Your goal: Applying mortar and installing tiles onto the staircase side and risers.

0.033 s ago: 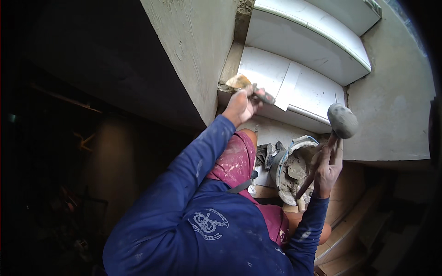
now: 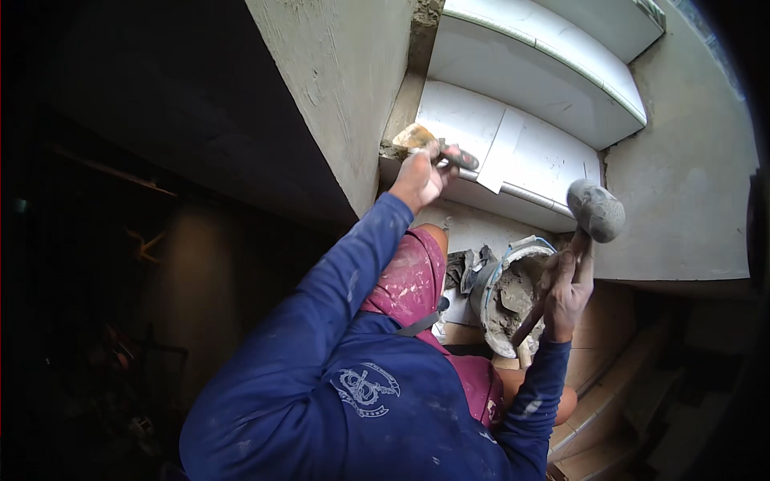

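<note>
My left hand is closed around a small trowel with a dark handle marked in red. Its pale, yellowish blade points left, over the left end of a white tiled step beside the wall. A rubber mallet with a rounded grey head is gripped in my right hand. The mallet's head is raised, and its handle slants down past my palm. Below it, between my knees and the step, stands a bucket with grey mortar inside.
More white steps rise beyond, between a rough plastered wall on the left and a grey wall on the right. Dark crumpled material lies left of the bucket. Brown floor tiles show at the lower right.
The trowel's blade and my left hand have shifted very slightly. The mallet has moved a touch to the left in my right hand.
</note>
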The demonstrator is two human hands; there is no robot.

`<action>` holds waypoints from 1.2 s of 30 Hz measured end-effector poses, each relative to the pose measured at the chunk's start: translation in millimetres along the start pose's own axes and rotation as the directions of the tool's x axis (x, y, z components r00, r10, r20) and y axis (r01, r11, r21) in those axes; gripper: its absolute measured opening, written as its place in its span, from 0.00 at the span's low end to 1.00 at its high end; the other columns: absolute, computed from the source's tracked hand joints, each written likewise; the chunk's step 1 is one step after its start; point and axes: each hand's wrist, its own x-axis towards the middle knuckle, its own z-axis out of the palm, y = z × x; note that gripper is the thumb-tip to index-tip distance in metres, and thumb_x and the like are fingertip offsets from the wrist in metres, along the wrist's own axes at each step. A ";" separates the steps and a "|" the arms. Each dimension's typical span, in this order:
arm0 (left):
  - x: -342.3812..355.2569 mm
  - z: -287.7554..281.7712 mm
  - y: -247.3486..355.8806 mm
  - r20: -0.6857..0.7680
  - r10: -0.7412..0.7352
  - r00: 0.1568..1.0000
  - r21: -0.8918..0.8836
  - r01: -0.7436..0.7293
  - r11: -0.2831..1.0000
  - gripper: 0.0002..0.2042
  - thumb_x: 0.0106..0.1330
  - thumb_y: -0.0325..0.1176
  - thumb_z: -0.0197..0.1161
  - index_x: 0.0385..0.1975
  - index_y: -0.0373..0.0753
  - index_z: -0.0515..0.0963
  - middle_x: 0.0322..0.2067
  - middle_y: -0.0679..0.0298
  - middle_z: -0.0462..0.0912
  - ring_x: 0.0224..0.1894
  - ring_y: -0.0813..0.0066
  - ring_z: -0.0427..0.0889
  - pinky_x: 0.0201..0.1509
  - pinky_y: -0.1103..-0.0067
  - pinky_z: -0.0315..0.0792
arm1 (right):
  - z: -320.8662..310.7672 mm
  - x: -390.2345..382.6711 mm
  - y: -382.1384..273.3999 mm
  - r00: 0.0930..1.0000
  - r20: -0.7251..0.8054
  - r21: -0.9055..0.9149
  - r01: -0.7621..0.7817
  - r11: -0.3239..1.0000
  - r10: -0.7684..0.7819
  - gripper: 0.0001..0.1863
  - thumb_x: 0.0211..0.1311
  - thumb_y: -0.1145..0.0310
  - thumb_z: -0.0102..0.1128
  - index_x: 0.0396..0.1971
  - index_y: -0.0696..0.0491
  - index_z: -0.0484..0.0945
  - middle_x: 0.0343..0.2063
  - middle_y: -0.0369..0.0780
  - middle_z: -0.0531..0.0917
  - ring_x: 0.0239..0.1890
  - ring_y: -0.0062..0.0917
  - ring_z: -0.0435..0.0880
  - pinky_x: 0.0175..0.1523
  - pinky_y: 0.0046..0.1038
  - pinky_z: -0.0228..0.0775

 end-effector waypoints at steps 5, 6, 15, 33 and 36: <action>44.6 -0.2 7.7 -0.205 0.086 0.975 -0.200 -0.128 0.971 0.09 0.73 0.33 0.43 0.44 0.38 0.69 0.44 0.57 0.75 0.45 0.63 0.74 0.45 0.67 0.74 | 28.6 22.4 13.2 0.991 0.001 0.126 -0.133 0.983 0.134 0.22 0.70 0.65 0.49 0.62 0.49 0.63 0.19 0.30 0.68 0.12 0.09 0.62 0.15 0.14 0.53; 50.1 -0.7 7.6 -0.206 0.096 0.974 -0.245 -0.147 0.958 0.09 0.72 0.32 0.45 0.44 0.36 0.68 0.44 0.56 0.74 0.45 0.62 0.74 0.46 0.66 0.74 | 35.9 28.7 14.2 0.991 0.004 0.125 -0.134 0.983 0.135 0.22 0.70 0.65 0.49 0.62 0.49 0.63 0.19 0.30 0.68 0.12 0.09 0.62 0.15 0.14 0.53; 63.4 19.6 -0.3 -0.345 0.131 0.929 -0.295 -0.240 0.925 0.05 0.70 0.29 0.47 0.40 0.36 0.68 0.42 0.56 0.73 0.43 0.61 0.75 0.45 0.66 0.77 | 121.5 84.8 54.7 0.995 -0.077 0.586 0.099 0.804 -0.067 0.16 0.71 0.55 0.46 0.43 0.53 0.71 0.18 0.30 0.68 0.12 0.13 0.64 0.16 0.17 0.57; 67.8 16.4 14.0 -0.320 0.218 0.922 -0.271 -0.309 0.912 0.11 0.72 0.31 0.39 0.38 0.32 0.69 0.38 0.53 0.77 0.41 0.61 0.79 0.47 0.70 0.79 | 112.6 88.1 -2.0 0.988 -0.004 0.208 0.151 0.966 -0.153 0.16 0.72 0.60 0.44 0.50 0.57 0.66 0.18 0.31 0.66 0.11 0.12 0.60 0.15 0.15 0.53; 72.0 20.9 10.1 -0.355 0.203 0.912 -0.343 -0.330 0.880 0.12 0.72 0.30 0.38 0.37 0.31 0.69 0.37 0.53 0.78 0.40 0.61 0.80 0.44 0.69 0.80 | 127.8 92.4 57.2 0.995 0.079 0.553 -0.095 0.828 0.062 0.15 0.71 0.58 0.46 0.46 0.55 0.69 0.21 0.34 0.70 0.18 0.13 0.69 0.17 0.18 0.59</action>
